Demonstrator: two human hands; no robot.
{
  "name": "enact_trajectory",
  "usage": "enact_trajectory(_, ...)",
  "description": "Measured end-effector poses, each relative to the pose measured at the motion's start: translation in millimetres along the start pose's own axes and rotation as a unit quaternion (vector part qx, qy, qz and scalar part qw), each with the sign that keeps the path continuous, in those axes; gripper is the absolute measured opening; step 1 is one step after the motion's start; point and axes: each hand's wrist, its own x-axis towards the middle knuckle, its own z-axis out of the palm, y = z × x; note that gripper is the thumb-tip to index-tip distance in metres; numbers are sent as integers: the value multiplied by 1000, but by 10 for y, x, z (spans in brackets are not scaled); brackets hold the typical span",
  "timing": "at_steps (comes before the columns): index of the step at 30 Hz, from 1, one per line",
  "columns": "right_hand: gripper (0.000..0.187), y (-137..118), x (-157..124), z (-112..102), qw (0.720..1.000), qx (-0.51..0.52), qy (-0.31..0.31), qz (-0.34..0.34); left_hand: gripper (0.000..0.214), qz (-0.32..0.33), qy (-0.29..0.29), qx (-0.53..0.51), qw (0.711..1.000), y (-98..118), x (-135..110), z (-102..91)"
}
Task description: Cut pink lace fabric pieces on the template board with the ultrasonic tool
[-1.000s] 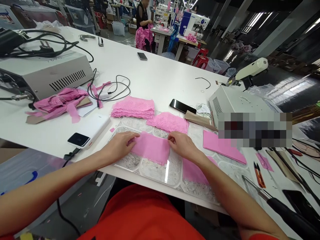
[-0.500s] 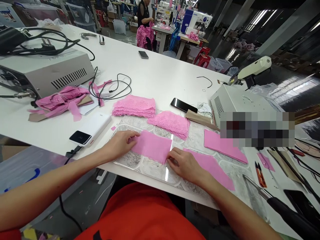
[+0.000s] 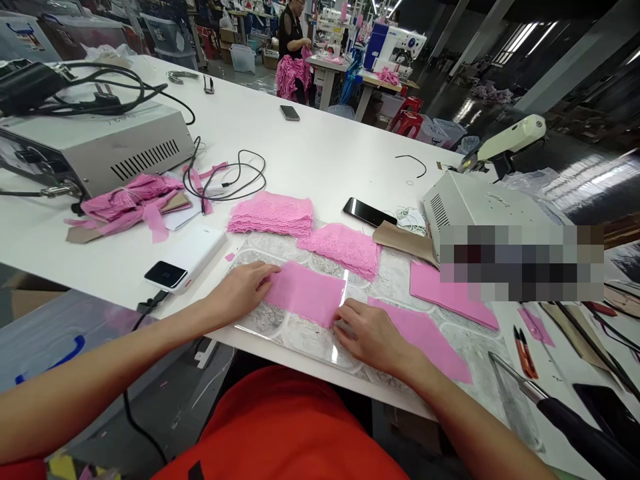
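A pink rectangle of fabric [image 3: 306, 293] lies flat on a clear patterned mat [image 3: 300, 337] at the table's near edge. My left hand [image 3: 245, 288] rests on its left end with fingers stretched flat. At the piece's lower right corner my right hand [image 3: 369, 335] lies with its fingertips pressed down on the edge. A longer pink strip [image 3: 430, 337] stretches right from under that hand. Behind are a stack of pink lace [image 3: 273, 215] and a smaller lace pile [image 3: 345, 247].
A power bank [image 3: 186, 259] lies left of the mat, a grey machine [image 3: 95, 147] with cables beyond it. A phone [image 3: 367, 212], a white box machine [image 3: 475, 207], more pink pieces [image 3: 450, 290], snips [image 3: 524, 350] and a black-handled tool [image 3: 565, 417] sit right. A person works far back.
My right hand slid from the piece's upper right corner down to its lower right corner, uncovering the long pink strip. The left hand stayed in place.
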Motion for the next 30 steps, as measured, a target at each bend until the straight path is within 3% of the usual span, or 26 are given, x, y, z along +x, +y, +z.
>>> enact_trajectory(7,12,19,59,-21,998,-35,40,-13,37,12,3,12,1000,-4,2,13)
enact_trajectory(12,13,-31,64,-85,998,-59,-7,-22,35,33,19,60,997,-17,-42,19)
enact_trajectory(15,7,-54,43,-91,998,-58,-11,-10,33,99,64,105,987,-8,-70,20)
enact_trajectory(17,13,-69,27,-85,998,-54,-7,-15,34,169,83,120,975,-10,-85,39)
enact_trajectory(20,20,-84,-19,-69,998,-56,4,-24,38,246,55,136,958,-50,-118,105)
enact_trajectory(25,21,13,-267,-106,996,-36,74,30,42,245,30,183,952,-139,-186,194)
enact_trajectory(30,19,225,-897,-284,958,29,215,188,45,293,50,177,938,13,-87,171)
